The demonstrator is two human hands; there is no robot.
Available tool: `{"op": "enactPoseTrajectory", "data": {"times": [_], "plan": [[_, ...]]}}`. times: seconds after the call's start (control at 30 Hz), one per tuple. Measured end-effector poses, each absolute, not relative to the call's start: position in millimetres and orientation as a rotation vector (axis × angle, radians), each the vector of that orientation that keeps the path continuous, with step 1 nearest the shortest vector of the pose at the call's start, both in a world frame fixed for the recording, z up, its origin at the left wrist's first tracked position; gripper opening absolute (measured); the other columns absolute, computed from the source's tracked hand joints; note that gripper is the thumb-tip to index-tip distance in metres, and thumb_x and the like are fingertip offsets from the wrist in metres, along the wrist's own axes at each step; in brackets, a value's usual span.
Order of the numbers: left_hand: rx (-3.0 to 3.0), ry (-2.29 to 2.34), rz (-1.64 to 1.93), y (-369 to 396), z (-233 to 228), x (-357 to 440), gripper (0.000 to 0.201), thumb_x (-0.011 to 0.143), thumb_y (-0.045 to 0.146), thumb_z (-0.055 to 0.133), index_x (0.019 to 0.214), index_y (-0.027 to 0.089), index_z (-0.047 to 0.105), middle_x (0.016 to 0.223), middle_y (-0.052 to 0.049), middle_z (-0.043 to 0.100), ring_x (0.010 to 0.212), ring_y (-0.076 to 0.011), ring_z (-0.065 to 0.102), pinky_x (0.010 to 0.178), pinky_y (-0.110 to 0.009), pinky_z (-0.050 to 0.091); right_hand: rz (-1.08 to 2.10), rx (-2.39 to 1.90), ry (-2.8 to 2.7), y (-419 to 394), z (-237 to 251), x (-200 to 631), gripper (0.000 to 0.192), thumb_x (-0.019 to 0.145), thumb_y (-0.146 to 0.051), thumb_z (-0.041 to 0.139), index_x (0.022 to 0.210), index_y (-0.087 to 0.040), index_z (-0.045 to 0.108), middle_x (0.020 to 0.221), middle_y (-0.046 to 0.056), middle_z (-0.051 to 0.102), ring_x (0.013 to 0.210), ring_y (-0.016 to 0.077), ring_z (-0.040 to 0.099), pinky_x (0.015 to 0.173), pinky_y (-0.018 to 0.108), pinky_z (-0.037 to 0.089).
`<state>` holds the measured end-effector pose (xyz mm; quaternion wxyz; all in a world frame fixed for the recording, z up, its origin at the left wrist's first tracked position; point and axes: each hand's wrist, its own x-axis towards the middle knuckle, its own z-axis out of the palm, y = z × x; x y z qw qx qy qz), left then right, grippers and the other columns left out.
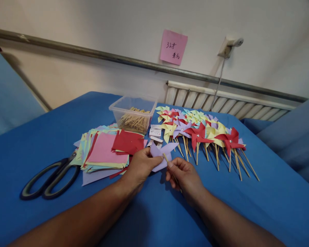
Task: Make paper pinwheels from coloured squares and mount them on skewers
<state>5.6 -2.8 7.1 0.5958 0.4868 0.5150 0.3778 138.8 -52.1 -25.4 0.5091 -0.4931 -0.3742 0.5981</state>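
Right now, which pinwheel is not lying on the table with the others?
The pale purple pinwheel, pinched by the left hand while the right hand holds its wooden stick. The finished pinwheels lie in rows on the blue cloth.

Work surface: a table draped in a blue cloth [41, 144]. Lying on it, from the left: black-handled scissors [50, 178], blades touching a loose stack of coloured paper squares [105, 151] with pink and red sheets uppermost; behind the stack, a clear plastic tub [134, 115] holding wooden sticks; just right of the tub, small white packets [155, 132]; further right, a row of finished paper pinwheels [203, 132] in red, yellow, purple and green, overlapping one another, their wooden sticks pointing toward the near edge.
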Motion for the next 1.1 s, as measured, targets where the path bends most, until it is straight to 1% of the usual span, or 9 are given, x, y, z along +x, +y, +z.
{"op": "enactPoseTrajectory", "data": {"times": [0.27, 0.43, 0.6, 0.83, 1.1], "plan": [[1.15, 1.193, 0.866, 0.1, 0.4, 4.4, 0.031, 0.059, 0.033, 0.073, 0.079, 0.01, 0.065, 0.069, -0.005, 0.067, 0.059, -0.0161, 0.056, 0.055, -0.027, 0.041, 1.436, -1.199, -0.911, -52.2, -23.6, 139.3, 0.041, 0.071, -0.054, 0.069, 0.067, -0.019, 0.048, 0.049, -0.005, 0.06, 0.029, 0.0036, 0.04, 0.027, 0.012, 0.022], [1.145, 1.184, 0.868, -0.5, 0.6, 3.8, 0.032, 0.059, 0.032, 0.074, 0.08, 0.01, 0.065, 0.069, -0.005, 0.067, 0.058, -0.0154, 0.056, 0.055, -0.026, 0.041, 1.426, -1.217, -0.908, -51.0, -23.8, 139.9, 0.043, 0.067, -0.054, 0.071, 0.067, -0.019, 0.048, 0.048, -0.005, 0.06, 0.029, 0.0041, 0.041, 0.027, 0.013, 0.022], [1.167, 1.194, 0.879, -1.5, 2.5, 3.9, 0.031, 0.06, 0.032, 0.072, 0.08, 0.01, 0.066, 0.069, -0.004, 0.067, 0.058, -0.0145, 0.055, 0.055, -0.026, 0.041, 1.405, -1.221, -0.916, -51.0, -23.9, 139.7, 0.042, 0.067, -0.053, 0.072, 0.067, -0.018, 0.049, 0.048, -0.004, 0.06, 0.029, 0.004, 0.041, 0.027, 0.013, 0.023], [1.162, 1.232, 0.859, 1.8, 0.3, 4.2, 0.034, 0.056, 0.034, 0.074, 0.079, 0.01, 0.067, 0.068, -0.005, 0.068, 0.058, -0.0162, 0.056, 0.053, -0.026, 0.041, 1.372, -1.243, -0.929, -50.6, -24.5, 139.3, 0.042, 0.066, -0.053, 0.072, 0.065, -0.018, 0.049, 0.047, -0.004, 0.06, 0.028, 0.004, 0.04, 0.027, 0.014, 0.024], [1.141, 1.199, 0.855, 0.8, 4.6, 4.0, 0.029, 0.056, 0.031, 0.074, 0.076, 0.011, 0.067, 0.065, -0.004, 0.068, 0.056, -0.0156, 0.057, 0.052, -0.025, 0.041, 1.349, -1.27, -0.944, -50.9, -24.1, 140.0, 0.041, 0.066, -0.052, 0.072, 0.064, -0.019, 0.049, 0.046, -0.004, 0.059, 0.029, 0.004, 0.041, 0.028, 0.014, 0.024]]}}
